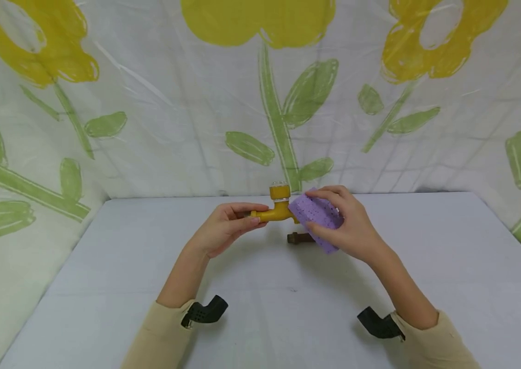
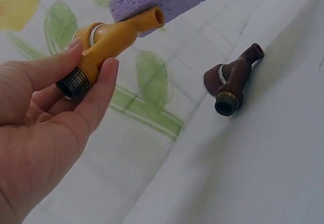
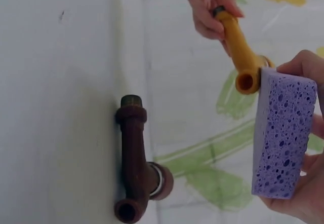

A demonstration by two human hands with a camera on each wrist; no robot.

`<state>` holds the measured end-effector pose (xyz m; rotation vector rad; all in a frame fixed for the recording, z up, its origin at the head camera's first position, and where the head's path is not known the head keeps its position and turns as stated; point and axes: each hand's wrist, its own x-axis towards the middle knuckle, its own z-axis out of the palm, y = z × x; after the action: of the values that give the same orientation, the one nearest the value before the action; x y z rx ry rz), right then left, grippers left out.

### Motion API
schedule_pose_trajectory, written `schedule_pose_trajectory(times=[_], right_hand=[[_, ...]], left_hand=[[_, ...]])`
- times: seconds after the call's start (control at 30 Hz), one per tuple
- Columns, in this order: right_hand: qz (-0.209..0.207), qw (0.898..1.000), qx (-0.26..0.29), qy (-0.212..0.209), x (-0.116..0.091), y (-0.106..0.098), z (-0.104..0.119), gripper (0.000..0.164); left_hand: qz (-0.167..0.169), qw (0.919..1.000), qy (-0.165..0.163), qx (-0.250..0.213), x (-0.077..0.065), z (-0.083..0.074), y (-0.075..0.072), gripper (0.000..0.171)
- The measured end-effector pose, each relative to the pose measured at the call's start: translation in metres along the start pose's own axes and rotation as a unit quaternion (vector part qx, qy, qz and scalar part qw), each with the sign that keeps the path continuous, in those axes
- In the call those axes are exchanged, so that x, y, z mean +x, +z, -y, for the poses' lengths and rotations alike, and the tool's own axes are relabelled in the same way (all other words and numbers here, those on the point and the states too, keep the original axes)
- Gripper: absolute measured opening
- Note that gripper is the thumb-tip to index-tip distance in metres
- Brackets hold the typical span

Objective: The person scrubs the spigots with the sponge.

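My left hand [image 1: 223,225] pinches a yellow faucet [image 1: 280,209] by its threaded inlet end, between thumb and fingers. The faucet is held above the table, its round cap upward and its spout toward the right. In my right hand [image 1: 350,223] is a purple porous sponge [image 1: 317,218], gripped by its edges. One face of the sponge lies against the spout side of the faucet, as the right wrist view shows. Below them a dark brown faucet [image 2: 235,79] of similar shape lies on the table, partly hidden by the sponge in the head view.
The white table [image 1: 260,318] reaches back to a pale sheet [image 1: 172,128] painted with yellow flowers and green leaves. Black wrist camera mounts [image 1: 205,311] stick out from both beige sleeves [image 1: 161,333].
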<state>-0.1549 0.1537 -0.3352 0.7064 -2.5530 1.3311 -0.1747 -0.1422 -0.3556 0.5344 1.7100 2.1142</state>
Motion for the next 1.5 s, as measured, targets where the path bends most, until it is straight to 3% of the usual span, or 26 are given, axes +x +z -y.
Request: schedule_pose_trajectory(times=[0.23,0.47,0.63,0.83,1.13,1.33,1.5], right_hand=[[-0.006,0.999,-0.033,-0.041,-0.004,0.008,0.010,0.057],[-0.036,0.997,-0.064,-0.039,-0.003,0.004,0.005,0.059],[-0.033,0.993,-0.091,-0.072,-0.003,0.009,0.008,0.060],[-0.081,0.983,-0.133,-0.096,-0.003,0.009,0.010,0.061],[-0.092,0.983,-0.127,-0.097,-0.003,0.016,0.010,0.060],[-0.125,0.983,-0.113,-0.075,-0.003,0.018,0.010,0.060],[-0.114,0.983,-0.119,-0.082,-0.005,0.025,0.013,0.059]], left_hand=[[-0.014,0.9999,0.001,-0.005,0.002,0.004,0.003,0.038],[-0.025,0.9996,0.002,-0.012,0.002,0.001,0.005,0.039],[-0.032,0.9991,0.009,-0.028,0.004,0.003,0.006,0.038],[-0.049,0.9977,0.011,-0.046,0.005,0.003,0.009,0.039],[-0.062,0.9959,0.006,-0.065,0.006,0.005,0.014,0.039],[-0.058,0.9965,0.012,-0.058,0.006,0.007,0.016,0.039],[-0.051,0.9973,0.006,-0.052,0.007,0.008,0.018,0.039]])
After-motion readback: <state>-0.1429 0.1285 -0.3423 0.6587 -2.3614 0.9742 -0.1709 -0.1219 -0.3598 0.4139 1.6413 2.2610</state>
